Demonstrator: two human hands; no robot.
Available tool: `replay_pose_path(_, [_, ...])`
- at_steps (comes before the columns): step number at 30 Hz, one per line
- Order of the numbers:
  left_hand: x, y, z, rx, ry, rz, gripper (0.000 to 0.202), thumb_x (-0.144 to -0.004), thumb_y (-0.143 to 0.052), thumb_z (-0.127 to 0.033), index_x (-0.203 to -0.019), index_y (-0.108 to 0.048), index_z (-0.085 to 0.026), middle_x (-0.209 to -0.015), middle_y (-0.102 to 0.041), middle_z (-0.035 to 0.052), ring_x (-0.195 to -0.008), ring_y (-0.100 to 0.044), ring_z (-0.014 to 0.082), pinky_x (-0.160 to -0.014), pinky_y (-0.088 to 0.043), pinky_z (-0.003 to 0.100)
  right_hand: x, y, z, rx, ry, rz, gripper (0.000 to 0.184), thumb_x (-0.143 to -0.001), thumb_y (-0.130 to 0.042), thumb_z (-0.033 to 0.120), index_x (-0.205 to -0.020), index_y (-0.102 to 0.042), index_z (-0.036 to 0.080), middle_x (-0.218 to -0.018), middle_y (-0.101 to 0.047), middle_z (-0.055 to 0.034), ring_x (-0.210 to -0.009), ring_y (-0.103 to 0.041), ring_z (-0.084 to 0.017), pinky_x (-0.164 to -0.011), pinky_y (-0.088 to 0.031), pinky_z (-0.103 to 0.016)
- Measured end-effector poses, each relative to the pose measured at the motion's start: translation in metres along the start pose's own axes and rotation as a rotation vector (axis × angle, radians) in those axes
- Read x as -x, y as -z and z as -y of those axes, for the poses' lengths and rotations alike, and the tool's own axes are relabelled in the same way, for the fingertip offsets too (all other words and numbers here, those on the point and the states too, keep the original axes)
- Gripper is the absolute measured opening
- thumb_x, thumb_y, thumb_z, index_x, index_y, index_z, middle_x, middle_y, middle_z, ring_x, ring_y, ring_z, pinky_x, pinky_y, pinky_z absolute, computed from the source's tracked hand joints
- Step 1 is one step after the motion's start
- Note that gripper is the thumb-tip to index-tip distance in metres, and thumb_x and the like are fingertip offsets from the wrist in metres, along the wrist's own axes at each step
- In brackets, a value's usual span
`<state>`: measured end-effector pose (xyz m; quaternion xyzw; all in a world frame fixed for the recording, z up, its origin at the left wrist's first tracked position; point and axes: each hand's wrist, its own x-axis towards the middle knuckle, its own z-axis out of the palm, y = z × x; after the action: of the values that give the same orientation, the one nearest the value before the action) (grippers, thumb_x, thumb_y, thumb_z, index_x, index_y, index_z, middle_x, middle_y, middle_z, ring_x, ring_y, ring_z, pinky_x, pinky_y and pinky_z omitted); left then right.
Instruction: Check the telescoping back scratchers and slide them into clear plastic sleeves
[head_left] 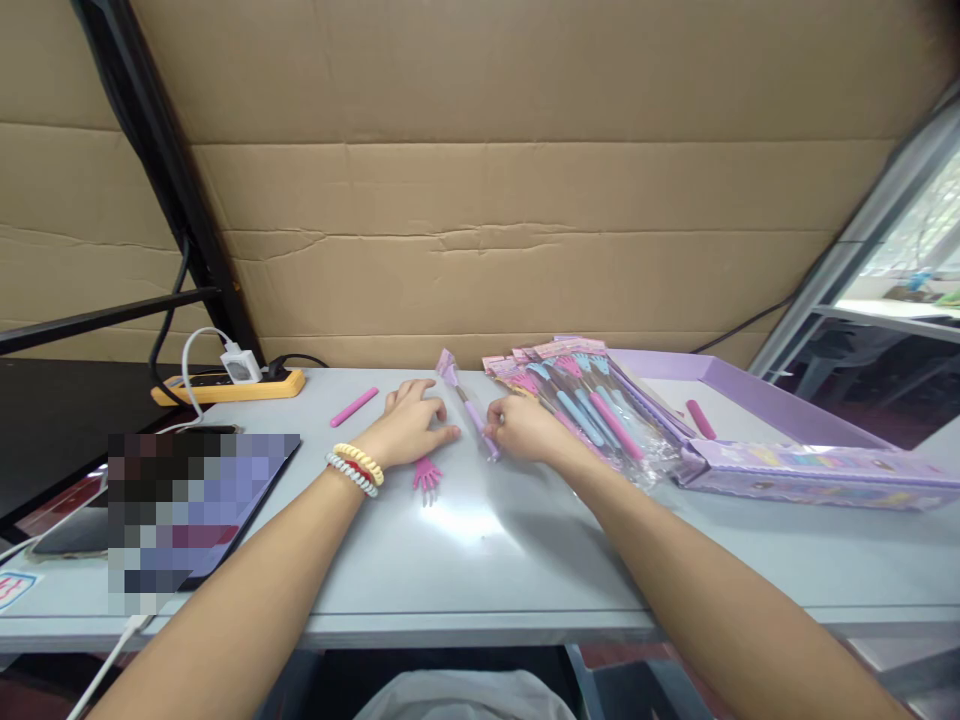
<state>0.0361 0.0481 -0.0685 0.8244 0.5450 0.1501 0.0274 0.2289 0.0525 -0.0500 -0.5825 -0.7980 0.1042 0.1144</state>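
A slim purple stick (474, 415) in a clear wrapper, like a back scratcher, lies on the table between my hands. My right hand (521, 428) is closed, its fingertips pinching the wrapper near the stick's lower end. My left hand (411, 425) rests to the left of it with fingers apart, holding nothing I can see. Just below its palm lies a pink hand-shaped scratcher head (427, 478), partly covered by the hand. A loose pink handle (354, 407) is left of my fingers. Several wrapped back scratchers (581, 400) in pink and blue fan out behind my right hand.
At the right stands an open lilac box (795, 475), with a dark pink handle (701, 420) inside. A tablet (259, 510) with a blurred screen lies at left, near a yellow power strip (281, 386) and cables. Cardboard (495, 190) walls the back of the table.
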Motion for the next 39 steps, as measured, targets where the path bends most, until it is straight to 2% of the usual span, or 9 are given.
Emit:
replay_pose_path(7, [0.0,0.002,0.017,-0.022,0.133,-0.011,0.039,-0.08,-0.047,-0.053,-0.097,-0.061,-0.021,-0.14,-0.034,0.0141,-0.134,-0.022,0.0322,-0.106,-0.023,0.054,0.015,0.066,-0.038,-0.064,-0.005,-0.29,0.013,-0.076,-0.053,0.024,-0.065,-0.055,0.017,-0.069,-0.06,-0.0017,-0.065,-0.051,-0.013,-0.06,-0.033,-0.022])
replay_pose_path(9, [-0.001,-0.001,0.02,-0.023,0.139,-0.007,0.039,-0.079,-0.048,-0.053,-0.097,-0.061,-0.021,-0.14,-0.034,0.0145,-0.134,-0.022,0.0324,-0.106,-0.022,0.054,0.024,0.085,-0.055,-0.137,-0.106,-0.306,0.016,-0.076,-0.054,0.029,-0.066,-0.056,0.017,-0.062,-0.057,-0.0003,-0.058,-0.048,-0.011,-0.057,-0.033,-0.023])
replay_pose_path(12, [-0.003,-0.004,0.022,-0.028,0.16,-0.003,0.039,-0.078,-0.048,-0.052,-0.098,-0.062,-0.021,-0.139,-0.035,0.0144,-0.133,-0.023,0.0327,-0.105,-0.023,0.053,0.032,0.101,-0.081,-0.144,-0.249,-0.209,0.017,-0.074,-0.056,0.027,-0.06,-0.053,0.017,-0.053,-0.052,0.0009,-0.048,-0.041,-0.01,-0.051,-0.031,-0.024])
replay_pose_path(20, [-0.007,-0.004,0.027,-0.073,0.207,0.036,0.039,-0.078,-0.047,-0.05,-0.099,-0.063,-0.022,-0.139,-0.037,0.0136,-0.132,-0.025,0.034,-0.103,-0.026,0.051,0.023,0.097,-0.143,-0.193,-0.552,-0.066,0.021,-0.074,-0.054,0.019,-0.054,-0.05,0.017,-0.05,-0.052,-0.0012,-0.041,-0.042,-0.009,-0.044,-0.032,-0.025])
replay_pose_path(25, [-0.007,-0.005,0.028,-0.086,0.214,0.046,0.039,-0.078,-0.046,-0.051,-0.098,-0.063,-0.022,-0.139,-0.038,0.013,-0.131,-0.026,0.0336,-0.102,-0.027,0.051,0.01,0.092,-0.162,-0.001,-0.539,0.067,0.023,-0.067,-0.063,0.029,-0.05,-0.056,0.017,-0.056,-0.059,-0.0065,-0.048,-0.053,-0.014,-0.048,-0.041,-0.027])
replay_pose_path(30, [-0.007,-0.002,0.032,-0.095,0.227,0.027,0.041,-0.078,-0.046,-0.052,-0.101,-0.063,-0.022,-0.139,-0.037,0.0134,-0.132,-0.026,0.0339,-0.103,-0.027,0.05,0.01,0.089,-0.153,0.135,-0.594,-0.172,0.024,-0.056,-0.074,0.035,-0.064,-0.063,0.016,-0.07,-0.063,-0.0105,-0.065,-0.059,-0.022,-0.057,-0.043,-0.031])
replay_pose_path(33, [-0.009,0.003,0.039,-0.12,0.288,-0.045,0.042,-0.079,-0.045,-0.049,-0.106,-0.061,-0.022,-0.135,-0.041,0.0136,-0.129,-0.03,0.0335,-0.102,-0.029,0.05,0.011,0.085,-0.134,0.152,-0.618,-0.432,0.033,-0.063,-0.068,0.04,-0.082,-0.065,0.013,-0.083,-0.064,-0.0168,-0.08,-0.06,-0.028,-0.063,-0.043,-0.034])
replay_pose_path(36, [-0.009,0.01,0.051,-0.151,0.459,-0.167,0.042,-0.08,-0.042,-0.04,-0.112,-0.058,-0.018,-0.126,-0.051,0.0158,-0.121,-0.039,0.0337,-0.098,-0.035,0.048,0.005,0.071,-0.1,0.145,-0.427,-0.652,0.031,-0.077,-0.053,0.035,-0.095,-0.063,0.012,-0.095,-0.063,-0.0186,-0.092,-0.058,-0.029,-0.074,-0.043,-0.035])
replay_pose_path(39, [-0.007,0.015,0.063,-0.171,0.614,-0.211,0.046,-0.08,-0.042,-0.039,-0.114,-0.057,-0.012,-0.118,-0.056,0.0193,-0.115,-0.046,0.0349,-0.094,-0.038,0.046,-0.001,0.041,-0.056,0.145,-0.086,-0.624,0.025,-0.081,-0.048,0.027,-0.094,-0.063,0.012,-0.099,-0.062,-0.0157,-0.1,-0.054,-0.027,-0.086,-0.04,-0.034])
